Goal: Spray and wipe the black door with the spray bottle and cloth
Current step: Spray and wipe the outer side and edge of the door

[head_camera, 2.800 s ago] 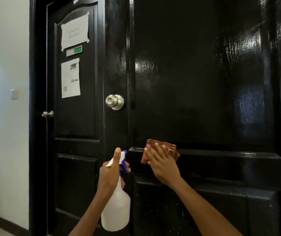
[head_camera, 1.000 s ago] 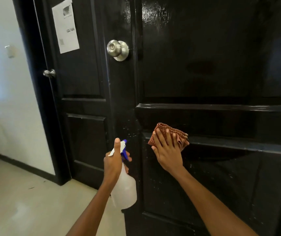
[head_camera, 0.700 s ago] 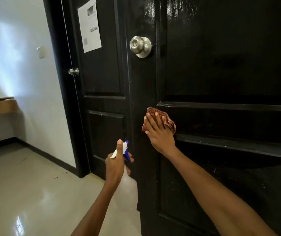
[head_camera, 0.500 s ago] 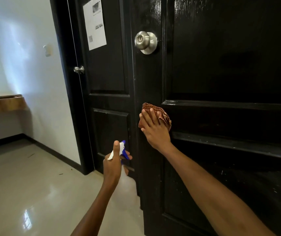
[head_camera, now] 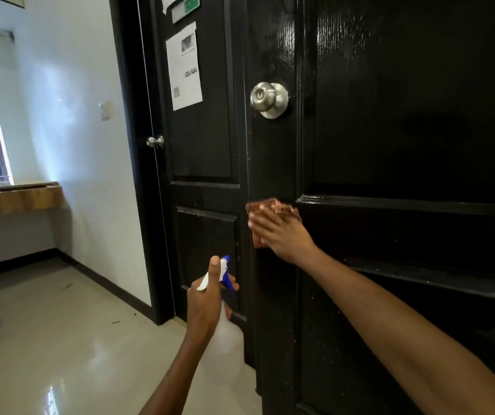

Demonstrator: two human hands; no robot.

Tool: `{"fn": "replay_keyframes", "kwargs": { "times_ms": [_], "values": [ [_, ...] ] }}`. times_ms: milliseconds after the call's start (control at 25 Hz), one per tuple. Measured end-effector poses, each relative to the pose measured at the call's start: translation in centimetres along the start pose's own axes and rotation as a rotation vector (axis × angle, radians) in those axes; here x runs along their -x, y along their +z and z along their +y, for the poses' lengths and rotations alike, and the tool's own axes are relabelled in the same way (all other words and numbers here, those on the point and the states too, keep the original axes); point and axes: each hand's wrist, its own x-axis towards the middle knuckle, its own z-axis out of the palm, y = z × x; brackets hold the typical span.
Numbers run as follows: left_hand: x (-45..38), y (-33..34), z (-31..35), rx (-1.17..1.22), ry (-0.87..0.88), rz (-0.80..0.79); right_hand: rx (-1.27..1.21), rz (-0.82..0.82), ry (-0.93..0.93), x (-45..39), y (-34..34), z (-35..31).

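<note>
- The black door point(head_camera: 390, 145) fills the frame from 12 round to 5 o'clock, glossy, with raised panel mouldings running across it.
- The right hand point(head_camera: 282, 233) sits just right of centre, palm flat against the door's left stile, below the silver door knob point(head_camera: 269, 99), which is at 12 o'clock from the hand.
- Its fingers point(head_camera: 262, 224) lie straight and close together, pointing toward 10 o'clock, pressing the cloth point(head_camera: 270, 206) onto the door.
- The cloth is reddish-brown and bunched; its edges show at 12 and 9 o'clock of the hand, and it is slightly blurred.
- The left hand point(head_camera: 205, 304) is at 7 o'clock from the right hand, well apart from it, gripping the neck of the spray bottle point(head_camera: 225, 348).
- Its thumb lies up along the white and blue spray head; the other fingers curl round the front by the trigger.
- The bottle's translucent body hangs below the hand, just in front of the door's edge.
- At 11 o'clock, a second black door point(head_camera: 201, 163) carries a taped paper sheet point(head_camera: 184, 67) and a small knob point(head_camera: 155, 141).
- A pale glossy floor point(head_camera: 60, 339) spreads at 8 o'clock.
</note>
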Motion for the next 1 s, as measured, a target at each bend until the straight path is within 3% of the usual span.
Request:
{"fn": "replay_keyframes", "kwargs": {
  "times_ms": [160, 240, 320, 560, 640, 760, 880, 1000],
  "values": [
    [-2.2, 0.4, 2.3, -0.034, 0.097, -0.006, -0.068, 0.204, 0.236, -6.5, -4.0, 3.8],
    [-2.6, 0.7, 2.3, -0.043, 0.111, -0.016, -0.074, 0.244, 0.237, -6.9, -3.4, 3.5],
    [-2.5, 0.9, 1.5, -0.035, 0.117, 0.0, -0.02, 0.202, 0.065, -5.4, -0.7, 1.6],
    [-0.6, 0.3, -2.0, -0.012, 0.041, -0.022, 0.053, -0.202, -0.507, 7.6, 10.5, -10.7],
    [0.4, 0.2, -3.4, 0.011, -0.012, -0.023, 0.161, -0.168, -0.606, 11.1, 13.3, -12.7],
    [2.3, 1.3, -4.9, 0.025, -0.064, -0.038, 0.081, -0.198, -0.467, 12.5, 13.8, -10.8],
    [2.9, 3.4, -5.0, 0.043, -0.095, -0.068, -0.14, -0.006, -0.153, 11.2, 9.7, -6.0],
    [2.5, 5.3, -4.2, 0.064, -0.087, -0.09, -0.112, 0.213, 0.11, 10.4, 6.4, -0.5]
  ]
}}
